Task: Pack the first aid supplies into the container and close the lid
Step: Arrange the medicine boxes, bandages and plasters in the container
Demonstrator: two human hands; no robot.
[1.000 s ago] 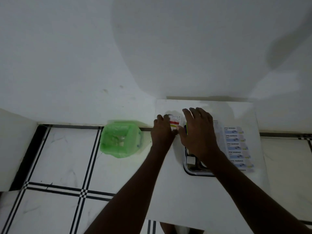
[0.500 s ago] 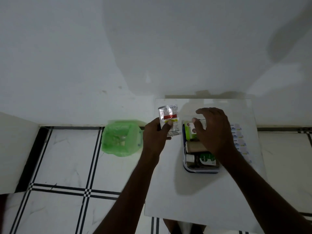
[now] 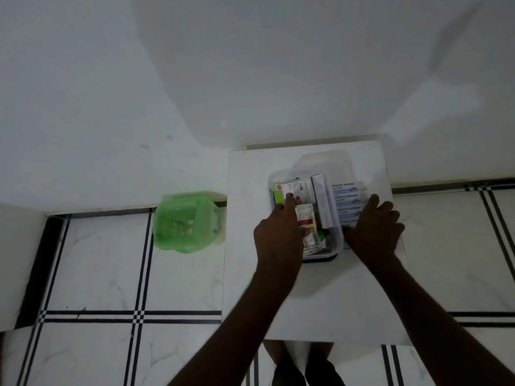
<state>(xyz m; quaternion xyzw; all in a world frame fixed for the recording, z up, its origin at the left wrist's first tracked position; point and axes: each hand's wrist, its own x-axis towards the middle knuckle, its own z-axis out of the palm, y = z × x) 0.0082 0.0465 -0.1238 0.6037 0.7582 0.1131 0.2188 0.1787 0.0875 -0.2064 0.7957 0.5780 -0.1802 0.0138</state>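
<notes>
**Packing step: sachet into container, bandage strips pending**

We worked at a small white table [image 3: 306, 296] set against the wall. The clear plastic container [image 3: 335, 240] sat on the table's far half, w/ its transparent lid [image 3: 323, 161] lying just behind it, off the box.

Contents already in: a white carton [image 3: 322, 201] upright along the right side, a red-and-white box [image 3: 295, 189] at the far-left corner, other items beneath, too dim to ID.

Left hand [image 3: 278, 240]: fingers curled round a red-and-white sachet [image 3: 305, 218], index finger extended fwd; the sachet lay over the container's middle, on or just above the other supplies. We could not tell whether the grip was released.

Right hand [image 3: 373, 232]: palm down, fingers loosely spread, resting on a row of antiseptic bandage strips [image 3: 345, 196] lying on the table just beside the container's right wall. No closed grip visible; contact only.

Step in hand, in our judgement: placing the sachet; approx. mid-to-late in packing.

Next move req'd: let go of the sachet flat, gather the strips as one stack, lay them on top below rim level, then fetch the lid and press it down.

A green plastic bag [image 3: 186, 221] sat on the tiled floor [image 3: 97, 274], left of the table; not part of the job.
</notes>
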